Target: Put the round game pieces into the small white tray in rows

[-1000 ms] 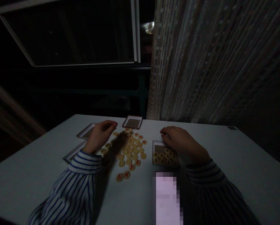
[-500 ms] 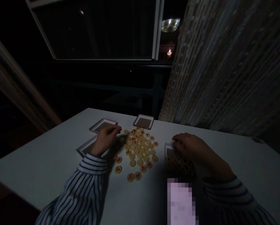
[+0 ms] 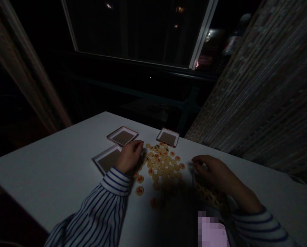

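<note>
Left hand (image 3: 129, 157) low at the pile's left edge, fingers (image 3: 138, 144) curled and pressed together; any pinched piece hidden behind them, so cannot tell. Right hand (image 3: 212, 171) above the near-right side of the pile, fingers (image 3: 198, 159) loosely curved and slightly spread, nothing visibly pinched.

Round xiangqi pieces (image 3: 162, 161), cream with red or black characters, loosely heaped on the white table (image 3: 52, 171) between both hands, a few strays just beside the left cuff. Near part of the heap lost in shadow, characters unreadable.

Three shallow square trays (image 3: 122, 137) beyond and beside the left hand. Fourth tray (image 3: 207, 193) under the right hand, dim, pieces inside hard to count.

Pink pixelated blur (image 3: 211, 233) blocking the lower right, cut off by the frame. Beyond the table: dark window (image 3: 202, 34), woven curtain (image 3: 258, 89), blurred drape (image 3: 22, 68).
</note>
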A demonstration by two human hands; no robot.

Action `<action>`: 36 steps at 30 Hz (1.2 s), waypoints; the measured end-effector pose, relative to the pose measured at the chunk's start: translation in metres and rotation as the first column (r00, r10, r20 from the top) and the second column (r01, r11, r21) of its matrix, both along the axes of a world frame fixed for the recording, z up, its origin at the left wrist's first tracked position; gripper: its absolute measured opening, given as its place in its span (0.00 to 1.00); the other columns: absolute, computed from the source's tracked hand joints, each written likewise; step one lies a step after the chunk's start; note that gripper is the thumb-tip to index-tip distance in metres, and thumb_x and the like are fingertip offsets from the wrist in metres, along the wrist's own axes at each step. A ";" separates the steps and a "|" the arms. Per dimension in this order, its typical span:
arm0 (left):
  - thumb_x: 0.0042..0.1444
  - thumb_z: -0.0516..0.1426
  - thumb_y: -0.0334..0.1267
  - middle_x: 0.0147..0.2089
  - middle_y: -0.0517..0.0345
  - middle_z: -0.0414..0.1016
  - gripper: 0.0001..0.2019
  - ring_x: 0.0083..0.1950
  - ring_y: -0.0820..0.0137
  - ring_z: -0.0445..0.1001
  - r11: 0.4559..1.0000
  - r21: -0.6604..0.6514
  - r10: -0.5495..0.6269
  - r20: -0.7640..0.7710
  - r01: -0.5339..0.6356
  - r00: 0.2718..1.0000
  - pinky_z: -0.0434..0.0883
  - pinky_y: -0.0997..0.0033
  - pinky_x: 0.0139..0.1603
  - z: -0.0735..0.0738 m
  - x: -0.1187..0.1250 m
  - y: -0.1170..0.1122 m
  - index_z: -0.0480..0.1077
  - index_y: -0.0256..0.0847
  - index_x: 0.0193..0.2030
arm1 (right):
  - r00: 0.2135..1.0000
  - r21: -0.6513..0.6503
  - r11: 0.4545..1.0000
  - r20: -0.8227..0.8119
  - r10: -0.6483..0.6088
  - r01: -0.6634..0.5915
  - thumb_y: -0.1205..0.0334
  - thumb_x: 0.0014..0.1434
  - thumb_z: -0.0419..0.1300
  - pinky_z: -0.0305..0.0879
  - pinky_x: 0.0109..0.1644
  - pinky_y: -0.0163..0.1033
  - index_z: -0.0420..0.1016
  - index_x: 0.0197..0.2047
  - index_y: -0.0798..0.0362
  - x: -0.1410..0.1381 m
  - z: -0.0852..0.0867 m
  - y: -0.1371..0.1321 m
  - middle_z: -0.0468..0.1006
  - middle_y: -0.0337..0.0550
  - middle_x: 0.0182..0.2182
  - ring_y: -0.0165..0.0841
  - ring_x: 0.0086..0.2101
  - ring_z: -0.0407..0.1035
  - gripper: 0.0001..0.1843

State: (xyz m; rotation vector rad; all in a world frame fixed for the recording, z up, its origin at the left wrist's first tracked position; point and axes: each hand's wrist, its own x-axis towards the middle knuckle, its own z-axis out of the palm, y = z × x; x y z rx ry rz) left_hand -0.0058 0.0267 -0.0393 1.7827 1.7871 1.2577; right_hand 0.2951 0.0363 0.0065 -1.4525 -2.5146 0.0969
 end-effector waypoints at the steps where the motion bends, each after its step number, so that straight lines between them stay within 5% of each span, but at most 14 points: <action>1: 0.57 0.45 0.44 0.44 0.51 0.75 0.18 0.45 0.65 0.72 1.000 0.010 0.008 -0.041 -0.008 0.999 0.66 0.65 0.47 -0.002 0.001 0.000 0.70 0.39 0.44 | 1.000 -0.017 1.000 0.020 0.016 -0.015 0.59 0.57 0.48 0.62 0.44 0.38 0.72 0.43 0.52 -0.008 0.001 0.005 0.75 0.45 0.40 0.35 0.40 0.68 0.15; 11: 0.58 0.43 0.38 0.46 0.48 0.73 0.17 0.47 0.63 0.70 1.000 0.012 -0.002 -0.285 0.006 0.958 0.65 0.64 0.50 -0.013 0.017 0.001 0.68 0.36 0.47 | 0.975 -0.089 0.990 0.185 0.122 -0.107 0.61 0.55 0.50 0.58 0.41 0.35 0.71 0.44 0.53 -0.086 -0.008 0.054 0.74 0.47 0.41 0.34 0.41 0.67 0.15; 21: 0.58 0.44 0.38 0.44 0.48 0.73 0.16 0.47 0.63 0.70 1.000 -0.005 -0.013 -0.312 0.012 0.950 0.65 0.65 0.50 -0.016 0.018 0.003 0.69 0.37 0.45 | 0.943 -0.100 0.980 0.271 0.191 -0.170 0.61 0.55 0.51 0.57 0.41 0.35 0.69 0.44 0.52 -0.105 -0.023 0.069 0.74 0.46 0.42 0.35 0.42 0.66 0.14; 30: 0.56 0.47 0.42 0.45 0.51 0.74 0.17 0.46 0.64 0.72 0.997 -0.019 0.069 -0.001 -0.069 0.998 0.66 0.65 0.49 0.002 -0.012 0.002 0.69 0.38 0.46 | 0.934 -0.123 0.985 0.323 0.153 -0.119 0.60 0.57 0.50 0.57 0.39 0.34 0.70 0.40 0.52 -0.107 -0.021 0.068 0.74 0.45 0.40 0.34 0.40 0.67 0.11; 36: 0.53 0.50 0.43 0.40 0.53 0.76 0.16 0.40 0.67 0.73 0.990 0.015 0.134 0.272 -0.144 0.953 0.68 0.69 0.43 0.015 -0.030 -0.002 0.71 0.36 0.43 | 0.930 -0.108 0.982 0.318 0.183 -0.157 0.59 0.57 0.49 0.57 0.36 0.35 0.70 0.39 0.51 -0.106 -0.026 0.072 0.75 0.45 0.38 0.35 0.38 0.67 0.11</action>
